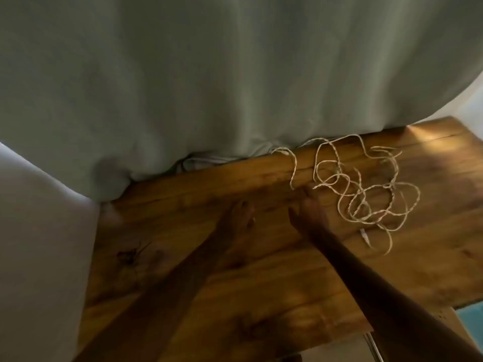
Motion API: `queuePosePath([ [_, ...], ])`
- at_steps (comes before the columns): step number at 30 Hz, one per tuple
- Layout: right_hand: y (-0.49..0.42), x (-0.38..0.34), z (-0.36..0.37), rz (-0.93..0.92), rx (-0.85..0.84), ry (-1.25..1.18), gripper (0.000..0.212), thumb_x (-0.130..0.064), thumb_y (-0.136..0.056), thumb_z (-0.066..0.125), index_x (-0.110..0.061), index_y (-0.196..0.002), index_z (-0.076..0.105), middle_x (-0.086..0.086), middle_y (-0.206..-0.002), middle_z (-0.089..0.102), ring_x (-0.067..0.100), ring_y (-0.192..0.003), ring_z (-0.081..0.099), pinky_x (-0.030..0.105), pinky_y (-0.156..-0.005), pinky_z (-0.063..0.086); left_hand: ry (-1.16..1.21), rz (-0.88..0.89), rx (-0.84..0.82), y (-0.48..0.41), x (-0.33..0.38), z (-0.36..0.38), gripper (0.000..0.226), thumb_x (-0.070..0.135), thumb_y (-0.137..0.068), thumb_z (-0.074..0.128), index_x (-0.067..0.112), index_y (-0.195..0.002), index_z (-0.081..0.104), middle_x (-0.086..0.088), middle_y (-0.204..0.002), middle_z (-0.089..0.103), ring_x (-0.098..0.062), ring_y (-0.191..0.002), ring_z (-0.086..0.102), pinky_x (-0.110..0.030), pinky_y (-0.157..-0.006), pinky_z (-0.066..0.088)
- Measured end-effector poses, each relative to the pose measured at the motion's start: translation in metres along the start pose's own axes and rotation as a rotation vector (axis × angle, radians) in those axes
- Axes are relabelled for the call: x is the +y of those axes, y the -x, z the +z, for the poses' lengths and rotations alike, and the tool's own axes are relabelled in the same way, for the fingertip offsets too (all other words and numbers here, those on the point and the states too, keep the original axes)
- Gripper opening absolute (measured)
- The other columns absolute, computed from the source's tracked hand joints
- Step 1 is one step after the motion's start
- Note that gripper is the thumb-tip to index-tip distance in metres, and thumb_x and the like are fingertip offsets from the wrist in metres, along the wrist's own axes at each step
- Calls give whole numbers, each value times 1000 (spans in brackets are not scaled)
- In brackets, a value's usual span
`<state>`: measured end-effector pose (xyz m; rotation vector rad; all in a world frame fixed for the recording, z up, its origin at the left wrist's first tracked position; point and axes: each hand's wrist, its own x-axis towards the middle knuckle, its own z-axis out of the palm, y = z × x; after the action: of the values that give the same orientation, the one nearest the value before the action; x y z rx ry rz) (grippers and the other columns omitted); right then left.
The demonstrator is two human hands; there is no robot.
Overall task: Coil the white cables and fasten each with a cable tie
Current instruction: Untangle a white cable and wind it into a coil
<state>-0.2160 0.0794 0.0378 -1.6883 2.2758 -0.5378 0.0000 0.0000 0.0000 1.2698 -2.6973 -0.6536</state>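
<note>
White cables (366,194), head view: we see them as one loose, uncoiled tangle of overlapping loops on the right half of the wooden tabletop (261,283), towards its far edge. No tie is visible on them. One strand leaves the tangle to the left and runs along the far edge, where it meets the hem of a grey-green cloth (209,74) that hangs across the whole upper field. A small white connector (364,235) lies at the near side of the tangle, flat on the wood.

Both forearms enter from below and converge near the middle of the tabletop. The left grip (240,218), a bare hand, rests on the wood with its fingers stretched forward and relaxed; we see nothing held in it, and it lies apart from the cables. The right grip (308,212) lies just beside the tangle, its fingertips (307,194) close to a free strand end. Motion blur prevents us from telling whether these fingers pinch the strand, touch it or only lie near it.
</note>
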Motion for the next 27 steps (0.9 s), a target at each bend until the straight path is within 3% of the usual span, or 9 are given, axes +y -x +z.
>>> queuePosePath([
  [3, -34, 7, 18, -13, 179, 6, 50, -13, -85, 66, 3, -131, 54, 26, -133, 53, 42, -120, 50, 50, -100, 47, 16, 1, 56, -7, -5, 29, 47, 28, -104, 52, 6, -146, 48, -14, -158, 40, -30, -149, 33, -38, -120, 26],
  [5, -60, 9, 28, -7, 219, 55, 52, -14, -81, 73, 4, -127, 54, 27, -128, 54, 46, -117, 51, 52, -99, 43, 26, -14, 133, -15, -4, 42, 48, 33, -104, 51, 9, -146, 47, -11, -161, 34, -25, -149, 31, -38, -120, 27],
  [10, -87, 32, 74, 45, 299, 148, 39, -25, -87, 62, 1, -116, 57, 27, -117, 58, 46, -108, 55, 51, -93, 44, 27, 42, 368, -39, -5, 72, 42, 34, -105, 45, 9, -139, 52, -11, -157, 41, -27, -147, 37, -46, -120, 31],
  [14, -85, 47, 99, -47, 450, 181, 26, -22, -90, 55, -3, -105, 64, 24, -107, 61, 42, -98, 57, 48, -89, 45, -29, 44, 463, -40, -7, 88, 43, 33, -103, 46, 8, -138, 54, -13, -154, 47, -29, -143, 43, -45, -120, 32],
  [19, -80, 49, 100, -127, 446, 96, 24, -17, -87, 62, -8, -108, 67, 18, -112, 62, 37, -106, 59, 46, -90, 50, -111, 84, 497, -39, -9, 92, 44, 33, -102, 44, 8, -137, 54, -15, -151, 51, -29, -140, 47, -46, -119, 34],
  [23, -74, 48, 98, -154, 453, 116, 25, -19, -89, 66, -8, -111, 66, 16, -114, 62, 35, -106, 61, 45, -88, 53, -160, 86, 473, -38, -8, 88, 44, 37, -107, 42, 12, -142, 47, -9, -150, 49, -22, -137, 45, -34, -116, 30],
  [27, -70, 44, 98, -174, 458, 133, 30, -21, -91, 63, -7, -118, 61, 16, -118, 62, 36, -108, 61, 43, -87, 51, -205, 91, 454, -37, -7, 86, 45, 40, -108, 37, 13, -143, 43, -8, -145, 51, -22, -133, 46, -34, -110, 32],
])
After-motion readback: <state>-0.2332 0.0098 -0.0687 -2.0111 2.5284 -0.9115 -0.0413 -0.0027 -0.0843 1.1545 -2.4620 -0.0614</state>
